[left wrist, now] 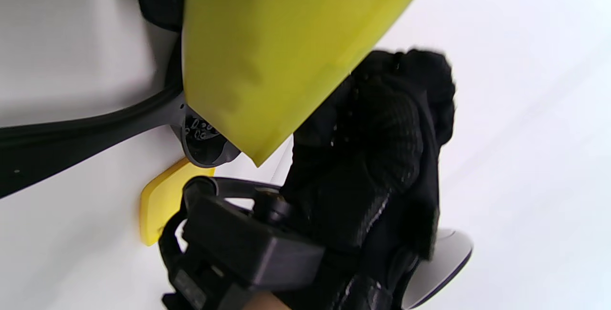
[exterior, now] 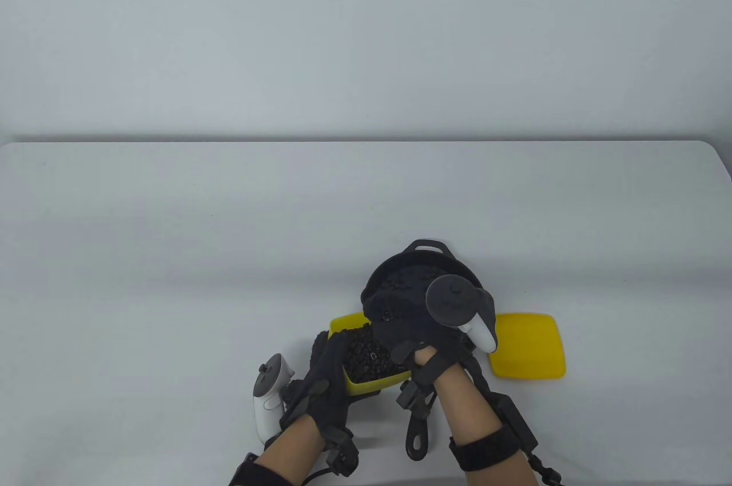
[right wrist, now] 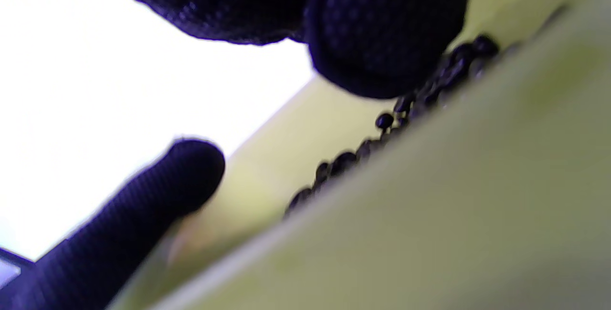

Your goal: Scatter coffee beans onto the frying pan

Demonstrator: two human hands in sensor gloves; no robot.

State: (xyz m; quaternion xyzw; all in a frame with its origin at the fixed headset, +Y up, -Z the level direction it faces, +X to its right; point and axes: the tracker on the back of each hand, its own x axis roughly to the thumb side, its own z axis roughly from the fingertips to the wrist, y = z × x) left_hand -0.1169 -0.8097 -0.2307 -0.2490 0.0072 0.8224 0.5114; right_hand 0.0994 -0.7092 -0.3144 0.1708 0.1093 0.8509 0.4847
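Black gloves at the yellow box, risk of spilled beans

right hand (exterior: 409, 326) reaches into the coffee beans (exterior: 369, 357), fingers bent, exact pinch I cannot tell; left hand (exterior: 326, 383) grips the yellow box (exterior: 366, 386) raised and tilted beside the frying pan (exterior: 420, 274); more tilt could spill beans on the table (exterior: 171, 257)

The left grip (exterior: 329, 380) comes in from the bottom edge, gloved fingers curled, tracker strapped at its outer side. The right grip (exterior: 409, 326) reaches forward beside it, palm down — fingertips (right wrist: 382, 37) bent downward, forearm bare.
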